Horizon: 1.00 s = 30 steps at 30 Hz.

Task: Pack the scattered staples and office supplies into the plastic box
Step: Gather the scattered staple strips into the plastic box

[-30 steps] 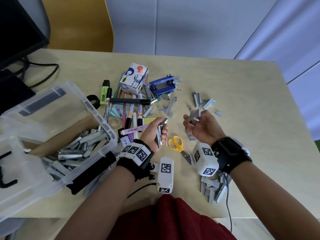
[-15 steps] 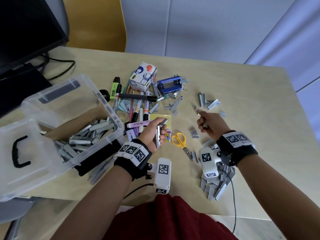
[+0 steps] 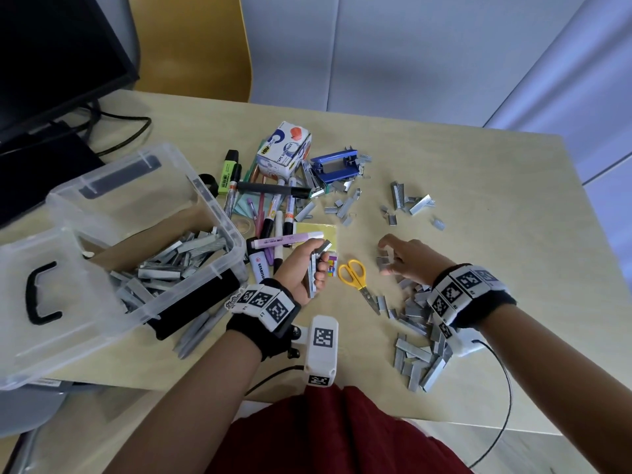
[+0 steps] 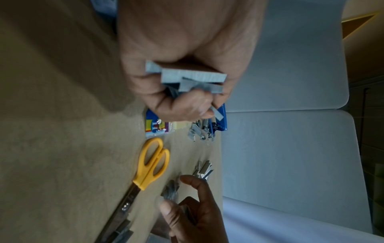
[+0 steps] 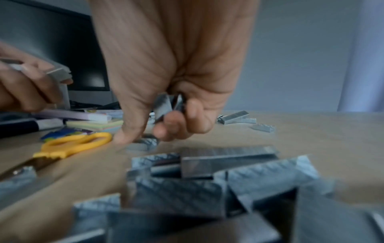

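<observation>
Table [image 3: 478, 186]: we see a pale wooden top that carries everything, with a black monitor [image 3: 51, 53] at the far left.
Plastic box [image 3: 219, 213]: clear, at the left of the table, tipped so its open mouth faces right; we see many grey staple strips [image 3: 171, 265] lying inside it.
Lid [image 3: 44, 302]: clear with a black handle, at the box's near left side.
Near staple pile [image 3: 417, 350]: a heap of strips on the table at the near right, under and beside the right wrist.
Pens and markers [image 3: 273, 213]: a cluster just right of the box, with a tape-dispenser carton [image 3: 284, 152] and a blue hole punch [image 3: 337, 165] behind it.
Far staples [image 3: 410, 201]: a small scatter on the far right, well apart from the box.
Left hand [image 3: 302, 268]: we see it raised between the box and the scissors, fingers curled tight round a bundle of staple strips [image 4: 193, 78], thumb pressed on top.
Right hand [image 3: 408, 260]: low over the table right of the scissors, its curled fingers keeping a few strips [image 5: 166, 103] against the palm, while thumb and forefinger reach to a small clump of staples [image 3: 383, 263] on the table.
Scissors [image 3: 355, 277]: yellow-handled, flat on the table between the two hands, blades pointing near.
</observation>
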### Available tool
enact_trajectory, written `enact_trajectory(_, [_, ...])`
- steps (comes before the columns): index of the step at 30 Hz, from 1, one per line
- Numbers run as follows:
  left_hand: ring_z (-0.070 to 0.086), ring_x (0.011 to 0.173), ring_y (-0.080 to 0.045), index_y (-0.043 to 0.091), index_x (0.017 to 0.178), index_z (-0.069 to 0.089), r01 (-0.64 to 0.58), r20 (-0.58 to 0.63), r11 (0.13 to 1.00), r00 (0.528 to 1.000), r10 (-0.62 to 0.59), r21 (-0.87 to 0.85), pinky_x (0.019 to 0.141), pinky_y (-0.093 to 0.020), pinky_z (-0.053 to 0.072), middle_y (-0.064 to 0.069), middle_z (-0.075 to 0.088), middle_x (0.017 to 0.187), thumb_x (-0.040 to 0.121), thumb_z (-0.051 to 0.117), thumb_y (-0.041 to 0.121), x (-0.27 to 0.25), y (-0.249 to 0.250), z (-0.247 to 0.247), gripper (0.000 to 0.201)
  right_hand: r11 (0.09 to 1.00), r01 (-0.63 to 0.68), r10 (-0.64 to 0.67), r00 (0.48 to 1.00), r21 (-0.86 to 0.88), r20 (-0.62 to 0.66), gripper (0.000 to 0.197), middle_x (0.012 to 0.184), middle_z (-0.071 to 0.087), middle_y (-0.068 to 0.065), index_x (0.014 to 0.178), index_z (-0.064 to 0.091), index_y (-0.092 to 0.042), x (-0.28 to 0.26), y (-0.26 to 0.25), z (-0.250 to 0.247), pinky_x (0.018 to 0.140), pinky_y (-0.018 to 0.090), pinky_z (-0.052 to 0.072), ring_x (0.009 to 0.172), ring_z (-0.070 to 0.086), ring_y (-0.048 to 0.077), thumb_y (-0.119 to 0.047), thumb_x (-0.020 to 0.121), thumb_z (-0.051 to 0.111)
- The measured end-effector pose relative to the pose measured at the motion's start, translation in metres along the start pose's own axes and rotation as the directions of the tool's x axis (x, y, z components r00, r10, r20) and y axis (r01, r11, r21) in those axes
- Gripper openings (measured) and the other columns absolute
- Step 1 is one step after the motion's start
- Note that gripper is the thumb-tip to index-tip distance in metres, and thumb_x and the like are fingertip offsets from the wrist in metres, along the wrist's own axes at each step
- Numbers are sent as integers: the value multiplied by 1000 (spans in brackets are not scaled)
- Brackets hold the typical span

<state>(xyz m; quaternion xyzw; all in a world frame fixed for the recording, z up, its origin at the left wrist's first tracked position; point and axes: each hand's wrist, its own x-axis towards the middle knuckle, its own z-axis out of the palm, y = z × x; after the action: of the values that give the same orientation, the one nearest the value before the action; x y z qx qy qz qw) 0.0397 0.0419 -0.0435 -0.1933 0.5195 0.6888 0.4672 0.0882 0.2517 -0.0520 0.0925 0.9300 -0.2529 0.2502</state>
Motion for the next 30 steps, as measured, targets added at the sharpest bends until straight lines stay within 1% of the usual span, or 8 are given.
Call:
enact_trajectory(3, [34,28,-4,15,63,43,4,-6,1000,1000,-4,3,31,-10,24,8,39,39,94,43,37,-1,-3,-1,38,999,11,-10,1000,-51,22,33,73,50,-8,112,43,-15,-1,1,1,76,36,46,74,50,22,-21,86,62])
enact_trajectory(7, [33,27,-4,15,63,43,18,-19,1000,1000,-18,-2,30,-10,24,8,39,38,94,43,37,-3,-4,1,39,982,67,-63,998,-179,27,26,99,66,2,115,42,-12,-3,2,6,80,39,50,82,60,24,-16,92,52])
enact_trajectory(11, [33,27,-4,15,62,42,26,-19,1000,999,-26,9,30,-11,23,8,38,38,95,42,37,-5,-3,6,40,976,73,-74,997,-206,4,26,96,63,12,110,41,-7,-4,0,8,69,31,44,78,57,25,-23,93,50])
enact_trajectory(16, [32,27,-4,16,61,42,35,-2,999,999,-35,15,30,-11,22,8,37,38,95,41,37,-10,-2,13,40,988,-15,22,999,154,-44,20,75,53,2,98,42,-10,-1,-1,7,49,19,39,56,51,14,-22,91,56])
enact_trajectory(18, [32,27,-4,16,61,42,39,6,999,999,-39,5,30,-11,22,8,38,38,95,41,38,-12,0,14,40,940,-42,57,998,338,-34,17,68,52,1,96,44,-8,1,-3,5,50,22,39,55,47,15,-16,90,57])
enact_trajectory(21, [33,28,-4,16,63,41,19,37,1000,999,-20,10,30,-11,23,8,39,39,95,41,38,-19,8,16,39,798,-34,40,999,602,4,11,54,47,1,89,45,-7,-1,-14,-2,45,22,28,48,37,14,-10,91,55])
enact_trajectory(25, [33,28,-3,16,63,42,-62,85,997,995,58,49,30,-10,23,9,39,40,95,42,38,-39,36,12,38,756,43,-39,999,653,-20,14,52,44,2,83,45,-12,-7,-45,-21,36,15,25,36,33,7,-14,91,56])
enact_trajectory(30, [31,28,-3,17,60,43,-204,103,967,976,189,154,29,-11,23,8,39,40,95,42,38,-86,94,-11,40,742,217,-226,972,635,-68,13,51,43,1,83,44,-13,-13,-103,-45,36,15,25,36,33,6,-12,91,55])
